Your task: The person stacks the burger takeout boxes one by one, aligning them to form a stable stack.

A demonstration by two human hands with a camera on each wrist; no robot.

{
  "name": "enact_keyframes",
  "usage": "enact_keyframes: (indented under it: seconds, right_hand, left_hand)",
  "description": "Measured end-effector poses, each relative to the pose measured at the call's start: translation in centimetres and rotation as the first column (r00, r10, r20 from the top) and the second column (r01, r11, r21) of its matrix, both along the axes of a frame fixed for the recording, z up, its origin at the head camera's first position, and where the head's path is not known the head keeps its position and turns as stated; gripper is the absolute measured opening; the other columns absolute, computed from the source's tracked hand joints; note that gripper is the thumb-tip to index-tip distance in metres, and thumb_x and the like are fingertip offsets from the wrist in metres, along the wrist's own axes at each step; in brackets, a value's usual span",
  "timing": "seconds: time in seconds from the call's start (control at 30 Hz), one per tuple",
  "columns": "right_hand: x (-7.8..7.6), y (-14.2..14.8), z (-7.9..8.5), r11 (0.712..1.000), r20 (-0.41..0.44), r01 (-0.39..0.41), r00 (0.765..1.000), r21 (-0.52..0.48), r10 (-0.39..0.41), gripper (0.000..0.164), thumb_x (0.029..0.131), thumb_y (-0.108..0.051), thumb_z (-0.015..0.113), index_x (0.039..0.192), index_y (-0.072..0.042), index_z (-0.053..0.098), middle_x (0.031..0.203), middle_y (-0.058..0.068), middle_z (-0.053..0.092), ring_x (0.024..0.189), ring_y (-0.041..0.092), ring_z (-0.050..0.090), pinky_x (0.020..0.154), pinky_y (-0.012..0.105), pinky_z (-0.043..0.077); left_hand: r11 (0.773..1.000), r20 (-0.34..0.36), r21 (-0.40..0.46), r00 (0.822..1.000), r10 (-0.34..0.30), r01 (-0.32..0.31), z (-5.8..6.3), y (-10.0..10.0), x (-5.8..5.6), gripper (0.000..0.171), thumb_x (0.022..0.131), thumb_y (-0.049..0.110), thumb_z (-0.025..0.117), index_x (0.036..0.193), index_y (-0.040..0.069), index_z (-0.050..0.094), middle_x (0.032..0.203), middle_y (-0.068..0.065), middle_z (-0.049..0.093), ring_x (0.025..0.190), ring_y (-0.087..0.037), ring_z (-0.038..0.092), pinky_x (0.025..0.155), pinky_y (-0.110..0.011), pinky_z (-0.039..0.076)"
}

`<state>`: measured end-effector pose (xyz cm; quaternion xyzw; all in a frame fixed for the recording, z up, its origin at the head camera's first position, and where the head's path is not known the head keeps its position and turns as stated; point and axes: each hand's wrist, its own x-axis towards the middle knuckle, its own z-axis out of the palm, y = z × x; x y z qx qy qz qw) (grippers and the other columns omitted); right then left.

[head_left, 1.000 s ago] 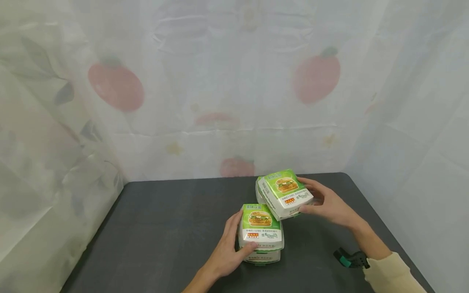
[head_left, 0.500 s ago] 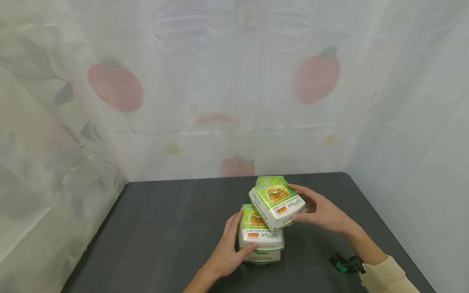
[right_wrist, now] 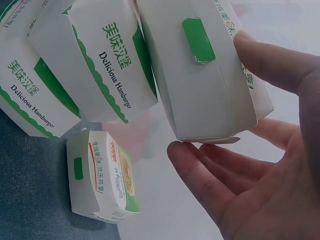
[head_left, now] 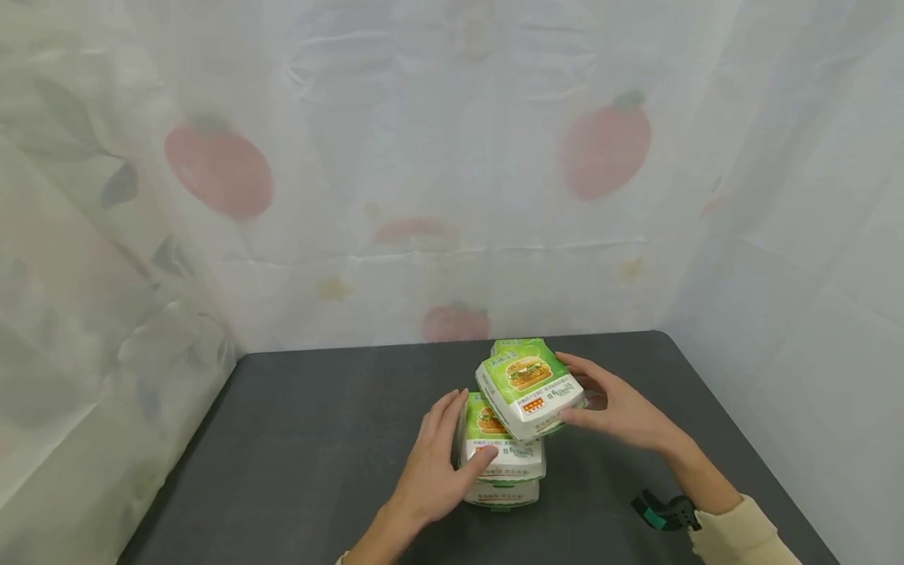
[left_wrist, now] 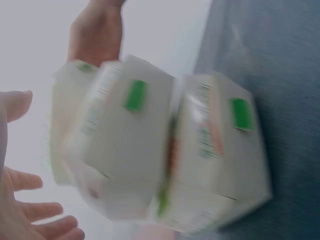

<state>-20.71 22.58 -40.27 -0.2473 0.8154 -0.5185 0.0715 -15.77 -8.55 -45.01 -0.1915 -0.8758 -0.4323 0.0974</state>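
My right hand (head_left: pixel 625 412) grips a green-and-white hamburger box (head_left: pixel 530 392) by its right side, thumb in front and fingers behind. The box is turned at an angle and overlaps a two-box stack, made of an upper hamburger box (head_left: pixel 504 468) and a lower hamburger box (head_left: pixel 501 494). My left hand (head_left: pixel 434 471) is at the stack's left side. In the left wrist view its spread fingers (left_wrist: pixel 45 210) stand apart from the cartons. Behind the held box, another hamburger box (right_wrist: pixel 95 185) sits on the table, mostly hidden in the head view.
The dark table (head_left: pixel 318 447) has a rounded far right corner. A pale curtain (head_left: pixel 395 157) printed with red fruit hangs behind it, and more sheeting (head_left: pixel 85 353) lines the sides. A black band with a green patch (head_left: pixel 664 510) is at the right wrist.
My right hand has brought the held box left and toward me, over the front stack, uncovering part of the back box. My left hand has lifted slightly off the stack.
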Motion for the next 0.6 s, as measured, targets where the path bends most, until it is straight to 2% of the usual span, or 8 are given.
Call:
enact_keyframes:
  seconds: [0.1, 0.2, 0.3, 0.43, 0.6]
  right_hand:
    - [-0.1, -0.1, -0.1, 1.0, -0.006, 0.012, 1.0, 0.002, -0.012, 0.081, 0.094, -0.017, 0.075, 0.161, -0.012, 0.029, 0.146, 0.017, 0.047, 0.121, 0.029, 0.056, 0.087, 0.034, 0.056]
    - [-0.1, -0.1, -0.3, 1.0, -0.02, 0.017, 1.0, -0.007, -0.017, 0.079, 0.095, -0.017, 0.075, 0.16, -0.009, 0.03, 0.145, 0.02, 0.047, 0.12, 0.032, 0.056, 0.085, 0.033, 0.056]
    - [0.1, -0.1, -0.5, 0.999, -0.032, 0.023, 0.999, -0.022, -0.024, 0.076, 0.096, -0.016, 0.073, 0.159, -0.008, 0.032, 0.144, 0.019, 0.048, 0.12, 0.031, 0.056, 0.086, 0.034, 0.056]
    - [0.4, -0.2, -0.6, 0.998, -0.038, 0.037, 0.999, -0.044, -0.038, 0.072, 0.096, -0.015, 0.072, 0.158, -0.009, 0.035, 0.144, 0.015, 0.05, 0.118, 0.021, 0.058, 0.087, 0.035, 0.056]
    - [0.9, -0.7, -0.4, 0.995, -0.058, 0.056, 0.996, -0.08, -0.061, 0.065, 0.098, -0.014, 0.069, 0.156, -0.01, 0.04, 0.142, 0.014, 0.051, 0.116, 0.017, 0.059, 0.086, 0.035, 0.055]
  left_hand:
    - [1.0, -0.027, -0.019, 0.999, 0.022, -0.023, 1.6, 0.6, -0.2, 0.082, 0.093, 0.061, 0.064, 0.159, 0.02, 0.036, 0.159, 0.0, 0.035, 0.143, -0.027, 0.037, 0.102, -0.06, 0.042]
    - [0.999, -0.025, -0.03, 1.0, 0.013, -0.014, 2.4, 1.4, -0.5, 0.085, 0.092, 0.065, 0.063, 0.159, 0.021, 0.035, 0.157, 0.0, 0.036, 0.14, -0.025, 0.039, 0.102, -0.058, 0.043]
    - [1.0, -0.018, -0.028, 1.0, -0.011, 0.01, 2.7, 2.0, -0.8, 0.086, 0.093, 0.064, 0.063, 0.159, 0.017, 0.034, 0.157, -0.003, 0.037, 0.139, -0.027, 0.04, 0.101, -0.057, 0.044]
    - [0.999, 0.006, -0.01, 0.999, -0.032, 0.032, 2.9, 2.4, -1.0, 0.088, 0.092, 0.063, 0.065, 0.159, 0.014, 0.033, 0.157, -0.007, 0.035, 0.137, -0.03, 0.041, 0.099, -0.057, 0.045]
    - [0.999, 0.044, 0.025, 0.998, -0.035, 0.034, 3.2, 2.5, -1.1, 0.093, 0.09, 0.065, 0.066, 0.161, 0.018, 0.029, 0.16, -0.004, 0.03, 0.137, -0.028, 0.041, 0.099, -0.055, 0.045]
